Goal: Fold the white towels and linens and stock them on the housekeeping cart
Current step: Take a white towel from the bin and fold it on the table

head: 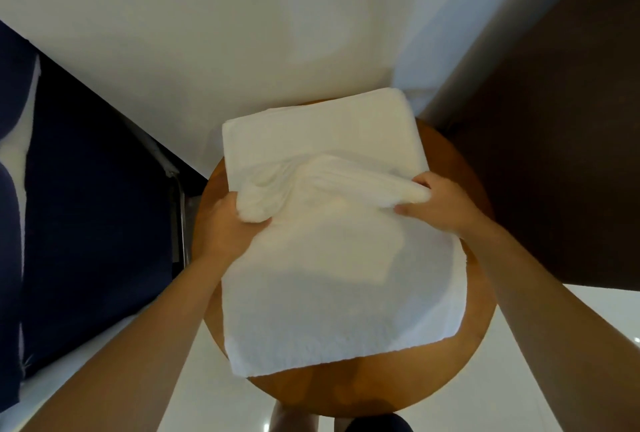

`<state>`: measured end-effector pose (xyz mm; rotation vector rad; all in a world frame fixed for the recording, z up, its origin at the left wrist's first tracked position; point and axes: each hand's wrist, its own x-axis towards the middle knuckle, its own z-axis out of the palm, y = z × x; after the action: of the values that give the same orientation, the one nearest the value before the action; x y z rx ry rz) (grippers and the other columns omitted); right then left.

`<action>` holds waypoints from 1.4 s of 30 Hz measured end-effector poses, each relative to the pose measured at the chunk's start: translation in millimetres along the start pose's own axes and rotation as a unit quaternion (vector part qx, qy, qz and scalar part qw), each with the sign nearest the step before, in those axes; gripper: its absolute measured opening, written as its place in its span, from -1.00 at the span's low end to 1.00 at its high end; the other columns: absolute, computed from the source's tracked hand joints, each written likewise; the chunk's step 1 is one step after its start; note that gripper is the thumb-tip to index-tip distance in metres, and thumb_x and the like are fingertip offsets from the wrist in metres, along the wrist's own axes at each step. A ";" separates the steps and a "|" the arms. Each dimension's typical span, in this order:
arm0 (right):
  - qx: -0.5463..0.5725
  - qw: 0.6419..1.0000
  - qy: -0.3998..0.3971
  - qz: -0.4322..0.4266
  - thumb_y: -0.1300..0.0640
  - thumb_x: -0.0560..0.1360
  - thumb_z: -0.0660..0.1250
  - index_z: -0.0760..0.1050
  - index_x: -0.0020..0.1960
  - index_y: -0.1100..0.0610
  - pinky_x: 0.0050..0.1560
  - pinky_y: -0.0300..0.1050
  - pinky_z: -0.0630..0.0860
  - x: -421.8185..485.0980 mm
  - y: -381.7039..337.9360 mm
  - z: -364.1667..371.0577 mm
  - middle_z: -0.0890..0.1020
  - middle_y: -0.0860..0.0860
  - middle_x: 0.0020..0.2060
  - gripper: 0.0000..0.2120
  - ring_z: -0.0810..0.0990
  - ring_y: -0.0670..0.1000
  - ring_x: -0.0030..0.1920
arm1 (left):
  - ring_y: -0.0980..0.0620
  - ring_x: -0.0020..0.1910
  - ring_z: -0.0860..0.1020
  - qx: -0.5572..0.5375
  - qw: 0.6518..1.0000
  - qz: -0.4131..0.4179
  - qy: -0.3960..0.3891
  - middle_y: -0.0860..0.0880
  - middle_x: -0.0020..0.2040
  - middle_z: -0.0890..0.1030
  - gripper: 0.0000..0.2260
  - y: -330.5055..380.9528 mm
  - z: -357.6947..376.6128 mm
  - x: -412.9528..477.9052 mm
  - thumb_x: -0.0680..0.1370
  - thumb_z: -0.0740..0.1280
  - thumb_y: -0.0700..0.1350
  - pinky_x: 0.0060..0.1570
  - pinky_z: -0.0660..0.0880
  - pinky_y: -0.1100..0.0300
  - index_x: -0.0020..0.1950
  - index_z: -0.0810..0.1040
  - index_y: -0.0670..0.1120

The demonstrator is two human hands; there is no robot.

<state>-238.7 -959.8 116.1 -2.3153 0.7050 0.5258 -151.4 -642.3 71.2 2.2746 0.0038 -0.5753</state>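
White terry-cloth towel (332, 293) is gripped at 2 points along a raised fold across its middle. Left hand (227, 227) holds a bunched wad of cloth at the left edge, fingers curled round it. Right hand (441, 204) pinches the fold at the right edge between thumb and fingers. Between the 2 hands the fold stands lifted off the layer below. Remaining cloth lies flat on a round brown wooden table (479, 327), with the far end reaching past the rim toward a white wall (207, 33). A dark navy fabric surface (86, 206) stands to the left; whether it belongs to the cart cannot be told.

Step in hand: folding, judged partway through 1 towel. Next move calls for carrying the fold evenly over the flat layer, keeping both side edges aligned, then smoothing it down. Stocking is not yet begun.
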 end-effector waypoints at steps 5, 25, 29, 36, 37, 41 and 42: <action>-0.071 0.996 -0.062 -0.003 -0.05 0.27 0.56 0.28 0.27 0.02 0.09 0.01 0.49 -4.5 14.8 4.9 0.37 -0.04 0.08 -0.30 0.40 0.05 0.16 | -0.11 -0.16 0.51 0.233 0.967 0.075 0.067 -0.09 -0.14 0.51 -0.81 13.5 9.5 -12.6 0.45 0.34 -0.03 -0.24 0.54 0.00 0.00 0.45 -0.05; 0.112 0.991 -0.078 0.009 -0.11 0.15 0.57 0.30 0.35 -0.03 0.06 -0.12 0.45 -14.8 36.7 1.8 0.46 -0.10 0.16 -0.15 0.46 -0.02 0.17 | -0.13 -0.13 0.54 0.084 0.994 -0.015 0.067 -0.09 -0.18 0.54 -0.82 5.5 10.9 -5.6 0.44 0.43 -0.11 -0.19 0.49 0.07 -0.25 0.49 -0.14; 0.189 0.982 -0.008 0.016 0.14 0.32 0.54 0.42 0.27 0.09 -0.17 -0.30 0.42 -10.9 40.1 12.0 0.53 -0.04 0.05 -0.43 0.51 -0.04 0.03 | 0.01 -0.05 0.52 -0.141 0.982 -0.118 0.043 0.11 -0.14 0.52 -0.77 1.4 1.9 -17.6 0.43 0.50 -0.10 -0.04 0.47 0.12 0.02 0.55 -0.06; 0.140 0.987 0.054 -0.058 0.14 0.51 0.36 0.34 0.37 0.19 0.00 -0.22 0.35 -35.2 9.6 19.2 0.54 0.14 0.18 -0.53 0.50 0.15 0.19 | 0.02 0.21 0.43 -0.007 1.000 0.016 0.011 0.09 0.14 0.47 -0.55 24.0 0.6 -46.9 0.43 0.44 -0.01 0.12 0.42 0.09 0.25 0.36 -0.02; 0.122 0.989 0.051 -0.071 0.12 0.52 0.34 0.32 0.37 0.20 -0.03 -0.22 0.36 -42.8 2.6 17.5 0.55 0.17 0.15 -0.53 0.51 0.17 0.16 | 0.00 0.21 0.43 0.017 0.999 0.037 0.016 0.03 0.20 0.46 -0.53 28.0 0.6 -54.2 0.45 0.42 0.02 0.14 0.43 0.06 0.27 0.35 -0.08; 0.124 0.985 0.051 -0.109 0.08 0.53 0.31 0.34 0.32 0.20 -0.12 -0.24 0.35 -69.1 -23.8 -0.9 0.56 0.13 0.02 -0.59 0.53 0.14 0.04 | 0.07 0.07 0.42 -0.006 0.997 0.042 0.061 0.02 0.13 0.44 -0.64 60.3 -6.5 -85.7 0.54 0.34 -0.11 -0.01 0.38 0.20 0.29 0.34 -0.13; 0.130 0.984 0.048 -0.116 0.08 0.53 0.32 0.36 0.30 0.20 -0.14 -0.28 0.33 -73.8 -30.9 -7.7 0.54 0.08 -0.03 -0.60 0.52 0.09 -0.01 | 0.09 0.03 0.43 -0.031 0.996 0.041 0.076 0.06 0.09 0.46 -0.69 70.5 -10.8 -92.6 0.54 0.34 -0.13 -0.07 0.37 0.27 0.25 0.36 -0.08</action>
<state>-275.7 -919.7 175.1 -2.1493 0.5058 0.2032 -217.6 -668.2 164.0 2.2413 0.0025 -0.3536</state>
